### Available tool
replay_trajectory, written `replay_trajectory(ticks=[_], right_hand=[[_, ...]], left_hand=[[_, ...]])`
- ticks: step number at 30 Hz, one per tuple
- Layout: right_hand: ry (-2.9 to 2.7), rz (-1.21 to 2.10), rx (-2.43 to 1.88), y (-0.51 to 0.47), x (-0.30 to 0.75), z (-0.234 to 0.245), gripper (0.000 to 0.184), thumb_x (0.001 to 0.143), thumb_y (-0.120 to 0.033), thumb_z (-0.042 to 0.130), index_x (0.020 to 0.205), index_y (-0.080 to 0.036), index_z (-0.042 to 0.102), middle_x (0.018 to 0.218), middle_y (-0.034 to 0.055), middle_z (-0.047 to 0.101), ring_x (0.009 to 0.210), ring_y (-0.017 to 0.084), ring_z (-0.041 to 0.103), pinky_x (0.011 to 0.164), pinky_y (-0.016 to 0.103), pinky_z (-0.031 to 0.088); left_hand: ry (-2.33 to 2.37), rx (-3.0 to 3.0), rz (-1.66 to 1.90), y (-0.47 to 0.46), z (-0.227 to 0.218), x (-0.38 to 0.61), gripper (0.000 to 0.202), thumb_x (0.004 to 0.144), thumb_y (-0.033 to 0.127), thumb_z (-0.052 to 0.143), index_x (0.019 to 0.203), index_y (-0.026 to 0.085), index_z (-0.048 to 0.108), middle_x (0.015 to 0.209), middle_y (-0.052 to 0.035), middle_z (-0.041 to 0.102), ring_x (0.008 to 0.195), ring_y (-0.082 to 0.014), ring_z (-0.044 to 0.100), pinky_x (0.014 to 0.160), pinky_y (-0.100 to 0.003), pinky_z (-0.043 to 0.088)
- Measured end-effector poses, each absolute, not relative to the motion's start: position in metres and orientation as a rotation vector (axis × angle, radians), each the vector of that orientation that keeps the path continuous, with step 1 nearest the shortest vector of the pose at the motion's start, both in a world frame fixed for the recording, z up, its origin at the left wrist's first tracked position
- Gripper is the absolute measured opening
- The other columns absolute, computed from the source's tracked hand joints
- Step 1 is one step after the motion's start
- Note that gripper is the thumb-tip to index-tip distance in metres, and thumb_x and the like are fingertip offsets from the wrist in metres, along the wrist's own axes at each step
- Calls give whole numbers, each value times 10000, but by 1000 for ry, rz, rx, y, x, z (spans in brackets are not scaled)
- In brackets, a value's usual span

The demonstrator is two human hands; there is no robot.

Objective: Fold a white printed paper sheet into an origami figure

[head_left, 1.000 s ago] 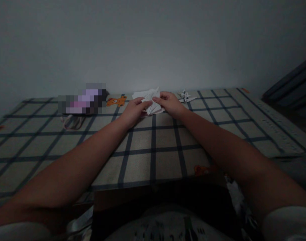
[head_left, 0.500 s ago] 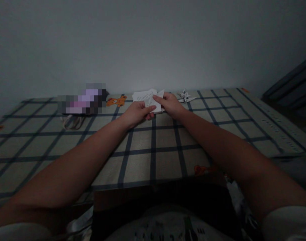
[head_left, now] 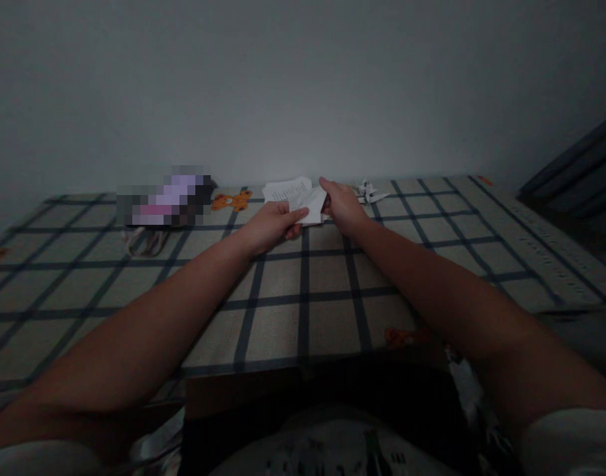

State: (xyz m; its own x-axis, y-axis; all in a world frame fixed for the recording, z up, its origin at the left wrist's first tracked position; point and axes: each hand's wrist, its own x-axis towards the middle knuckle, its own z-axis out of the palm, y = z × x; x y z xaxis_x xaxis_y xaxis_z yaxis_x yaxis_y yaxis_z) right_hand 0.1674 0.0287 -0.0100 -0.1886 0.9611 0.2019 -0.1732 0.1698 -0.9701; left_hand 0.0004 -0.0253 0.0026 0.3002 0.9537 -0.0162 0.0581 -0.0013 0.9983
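Note:
Both arms reach far forward over a checked tablecloth (head_left: pixel 303 317). My left hand (head_left: pixel 273 225) pinches the near left edge of a folded white paper piece (head_left: pixel 310 203), thumb on top. My right hand (head_left: pixel 340 205) grips the same piece at its right side, fingers closed over the edge. A flat white sheet with printed lines (head_left: pixel 286 188) lies just behind the folded piece, near the wall.
A small folded paper crane (head_left: pixel 368 192) sits right of my right hand. An orange bear figure (head_left: pixel 231 199) lies to the left, beside a blurred purple object (head_left: pixel 164 198) with a looped strap (head_left: pixel 141 239). A dark object (head_left: pixel 575 178) stands at far right.
The folded paper has been flattened and turned between my hands. My right hand shifted slightly right and up along its edge; my left thumb moved onto the near edge.

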Motion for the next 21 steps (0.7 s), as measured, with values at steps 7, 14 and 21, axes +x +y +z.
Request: replay_trajectory(ticks=[7,14,21], right_hand=[[-1405,1214,-779,26,171,-5,534,895,-638,502,1154,-192,643,784,25,647,673,120,618,623,239,524],[-1797,1000,-646,23,175,-7,671,878,-337,631,1492,-304,363,1102,40,666,793,116,636,701,248,552],[-2037,736,-632,25,176,-9,451,822,-274,685,1261,-176,663,1283,105,658,1056,198,638,944,372,521]], left_hand=[[902,1288,1073,-22,1,1,265,803,283,688,636,147,535,501,19,520,416,-47,435,428,-177,311],[908,1234,1166,-20,10,-6,270,765,243,649,600,185,443,429,51,447,360,-48,375,394,-194,248],[918,1093,1204,-21,13,-5,204,684,199,611,552,182,456,347,68,349,298,-46,277,364,-204,205]])
